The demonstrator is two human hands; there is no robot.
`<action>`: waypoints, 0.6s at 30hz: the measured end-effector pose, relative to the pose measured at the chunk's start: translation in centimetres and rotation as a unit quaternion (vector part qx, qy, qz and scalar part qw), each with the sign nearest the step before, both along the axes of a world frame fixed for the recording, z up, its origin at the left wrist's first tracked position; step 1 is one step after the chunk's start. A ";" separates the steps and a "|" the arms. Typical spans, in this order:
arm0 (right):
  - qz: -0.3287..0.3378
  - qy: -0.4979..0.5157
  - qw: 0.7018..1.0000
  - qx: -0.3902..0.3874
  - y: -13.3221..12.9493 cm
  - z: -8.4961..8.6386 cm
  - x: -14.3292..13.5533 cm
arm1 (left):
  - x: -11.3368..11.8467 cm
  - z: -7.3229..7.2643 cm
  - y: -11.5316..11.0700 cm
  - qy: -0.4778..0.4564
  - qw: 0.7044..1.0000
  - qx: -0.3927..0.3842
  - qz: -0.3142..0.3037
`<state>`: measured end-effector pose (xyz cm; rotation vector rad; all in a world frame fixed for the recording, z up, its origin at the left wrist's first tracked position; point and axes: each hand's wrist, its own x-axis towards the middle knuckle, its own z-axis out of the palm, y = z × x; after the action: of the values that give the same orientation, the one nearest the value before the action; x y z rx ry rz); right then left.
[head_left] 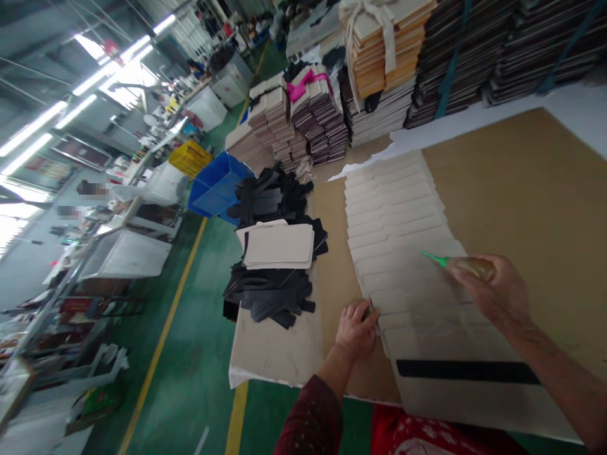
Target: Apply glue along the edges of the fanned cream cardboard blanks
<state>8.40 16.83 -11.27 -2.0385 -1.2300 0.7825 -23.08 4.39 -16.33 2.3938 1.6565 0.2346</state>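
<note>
My right hand (505, 287) is wrapped round a squeeze bottle (477, 268) with a green pointed nozzle, held above a row of overlapping beige panels (403, 234). The nozzle points left; whether its tip touches a panel I cannot tell. At the left edge of these panels rests my left hand (355, 328), its fingers curled together. A small dark edge shows by its fingertips, but what they hold is unclear. Across the nearest panel (474, 404) lies a black strip (467, 371), partly behind my right forearm.
Left on the table (279, 347) are piles of black strips (275, 297) with pale panels (279, 245) on top. A blue crate (220, 183) and a yellow crate (190, 158) stand beyond. Bundled stacks (317, 114) line the back. Green floor (184, 341) lies at left.
</note>
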 end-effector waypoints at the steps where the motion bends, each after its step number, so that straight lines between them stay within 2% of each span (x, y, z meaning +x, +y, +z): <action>1: 0.006 0.001 1.000 0.000 0.1 -0.1 -0.1 | 0.0 0.0 0.0 0.001 1.000 -0.001 0.000; 9: 0.043 0.004 0.999 0.009 0.0 -0.2 -1.8 | 0.1 0.4 0.0 0.002 1.000 -0.010 -0.001; 18: 0.063 0.013 0.998 0.002 -0.8 0.3 -5.7 | 0.1 0.5 -0.1 0.006 1.000 -0.023 -0.004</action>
<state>2.66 16.03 -10.98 -1.9574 -1.3543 0.8608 -22.94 4.30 -15.84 2.3720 1.6391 0.1782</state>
